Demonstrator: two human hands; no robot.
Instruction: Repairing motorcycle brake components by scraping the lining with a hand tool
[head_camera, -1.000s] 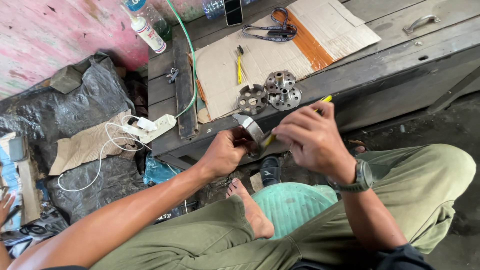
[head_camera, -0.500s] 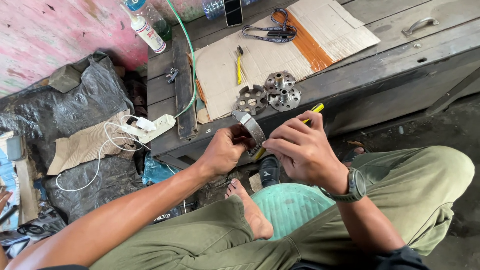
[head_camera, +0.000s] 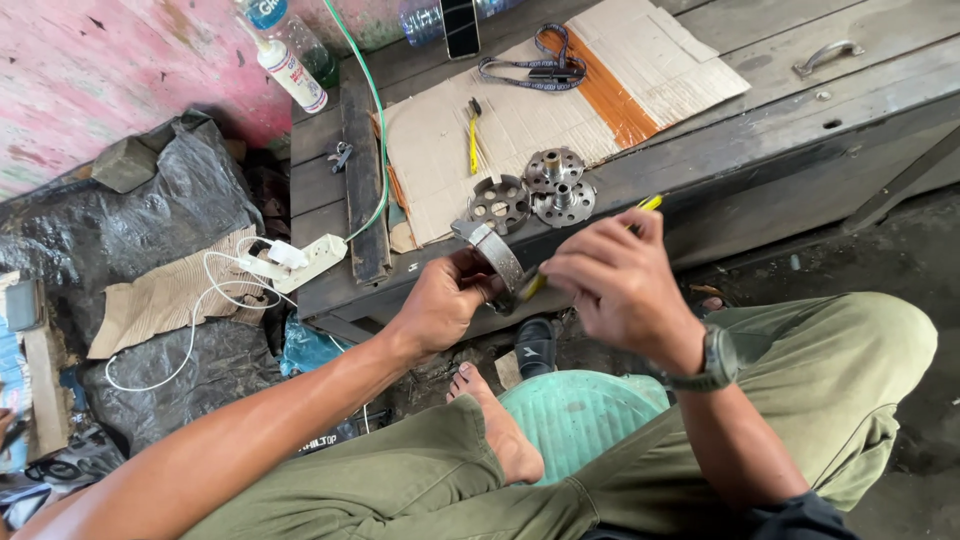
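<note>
My left hand (head_camera: 440, 300) grips a curved grey metal band-like part (head_camera: 492, 250) in front of the wooden bench edge. My right hand (head_camera: 615, 285), with a watch on its wrist, holds a thin yellow-handled tool (head_camera: 648, 203) whose tip meets the metal part between the two hands. On the cardboard sheet (head_camera: 440, 140) just beyond lie three round perforated metal discs (head_camera: 500, 203), (head_camera: 553, 166), (head_camera: 566, 203). My bare foot (head_camera: 495, 420) rests on a green plastic stool (head_camera: 580, 415) below.
A dark wooden bench (head_camera: 760, 110) carries a small yellow brush (head_camera: 473, 135), a lanyard (head_camera: 530, 70), a phone (head_camera: 460, 25), a glue bottle (head_camera: 292, 72) and a green cable (head_camera: 365, 110). A white power strip (head_camera: 300, 262) lies left on black plastic sheeting (head_camera: 170, 210).
My right hand has shifted a little leftward, closer over the metal part, and the yellow tool has followed it. The left hand keeps its grip in nearly the same spot.
</note>
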